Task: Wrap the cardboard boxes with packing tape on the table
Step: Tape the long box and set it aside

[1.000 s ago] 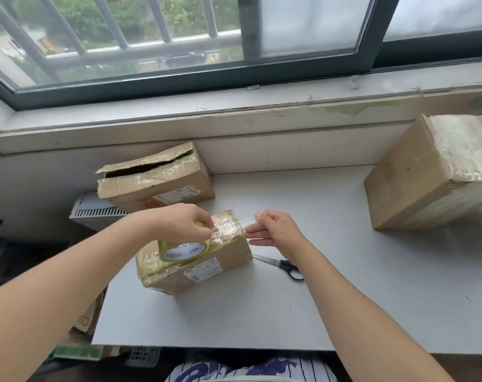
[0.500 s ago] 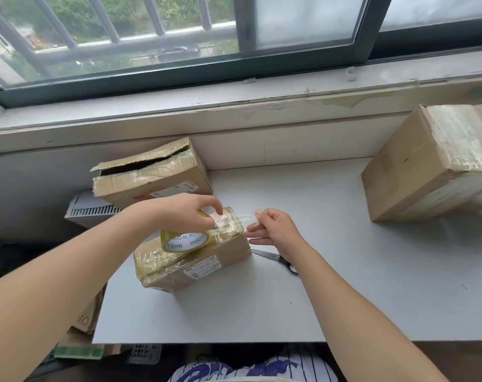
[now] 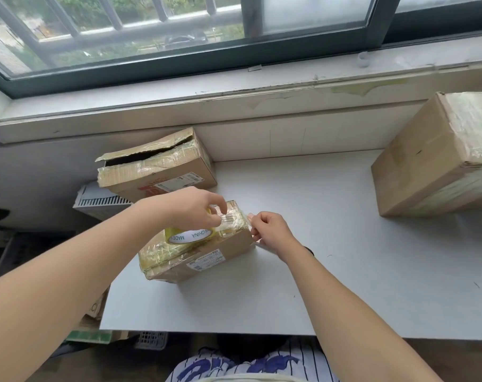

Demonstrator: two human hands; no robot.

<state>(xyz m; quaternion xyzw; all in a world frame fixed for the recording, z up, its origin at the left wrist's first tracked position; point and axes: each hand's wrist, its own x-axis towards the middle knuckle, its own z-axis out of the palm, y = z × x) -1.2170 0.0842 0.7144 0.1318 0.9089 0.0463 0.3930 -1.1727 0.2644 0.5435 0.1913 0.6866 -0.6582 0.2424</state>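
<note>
A small cardboard box (image 3: 206, 257), its top covered in clear tape, lies on the white table (image 3: 331, 271). My left hand (image 3: 190, 208) holds the yellow tape roll (image 3: 189, 236) on top of the box, fingers curled over it. At the box's right end my right hand (image 3: 270, 230) pinches the free end of the clear tape strip (image 3: 246, 220), close against the box edge. A torn, open cardboard box (image 3: 157, 166) sits behind at the table's left corner. A large taped box (image 3: 438, 153) stands at the right.
A window sill and dark window frame (image 3: 234, 59) run along the back. A white slatted basket (image 3: 102, 199) sits left of the table, lower down. Cardboard scraps (image 3: 96, 312) lie below the table's left edge. My right hand hides the scissors.
My right hand has moved left, bringing the tape end closer to the box edge. My left hand has lifted its fingers along the roll. The scissors are now hidden behind my right hand.
</note>
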